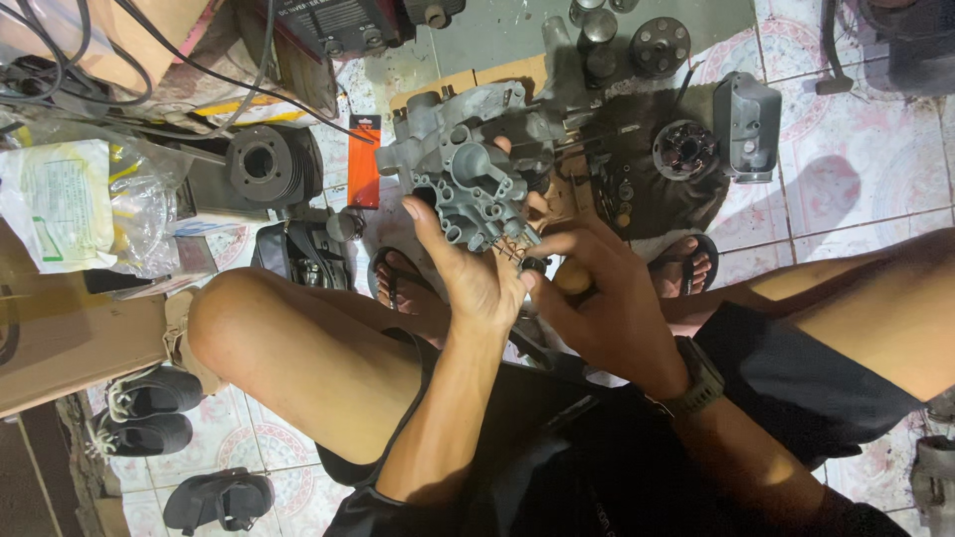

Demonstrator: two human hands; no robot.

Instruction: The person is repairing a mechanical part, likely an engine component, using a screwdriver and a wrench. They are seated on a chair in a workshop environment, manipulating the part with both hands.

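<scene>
The grey engine casing (pixel 468 164) sits gripped in the left hand (pixel 468 273); the right hand (pixel 597 298) clasps a wooden-handled tool (tip hidden), seemingly mid-fastening, needing steady alignment.

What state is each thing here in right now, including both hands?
Grey metal engine casing: held up off the floor, open cavities facing the camera.
Left hand: gripping the casing.
Right hand: closed around a wooden-handled tool.
Finned cylinder: lying on the floor.
Grey cover: on the tiles.

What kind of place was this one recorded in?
Probably a small home engine-repair workshop: the left hand holds a grey metal casting, loose engine parts like a finned cylinder lie on the tiled floor.
</scene>
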